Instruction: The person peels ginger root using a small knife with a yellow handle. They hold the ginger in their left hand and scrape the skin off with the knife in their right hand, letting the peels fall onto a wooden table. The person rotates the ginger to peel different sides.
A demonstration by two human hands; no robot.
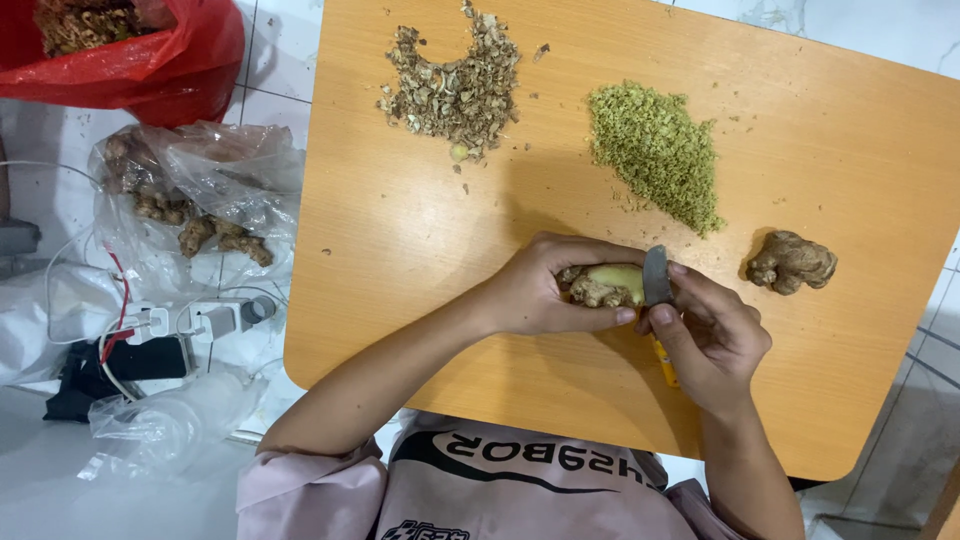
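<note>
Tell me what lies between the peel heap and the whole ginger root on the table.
In the head view, the pile of minced ginger lies between the peel heap and whole ginger root.

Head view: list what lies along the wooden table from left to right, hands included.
Pile of brown peelings → left hand → partly peeled ginger piece it holds → knife in the right hand → whole ginger root. The green chopped heap overlaps these, so it is left out.

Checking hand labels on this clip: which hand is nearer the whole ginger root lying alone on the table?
Right. The right hand, holding a knife, sits just left of the whole ginger root; the left hand is farther left, holding another ginger piece.
</note>
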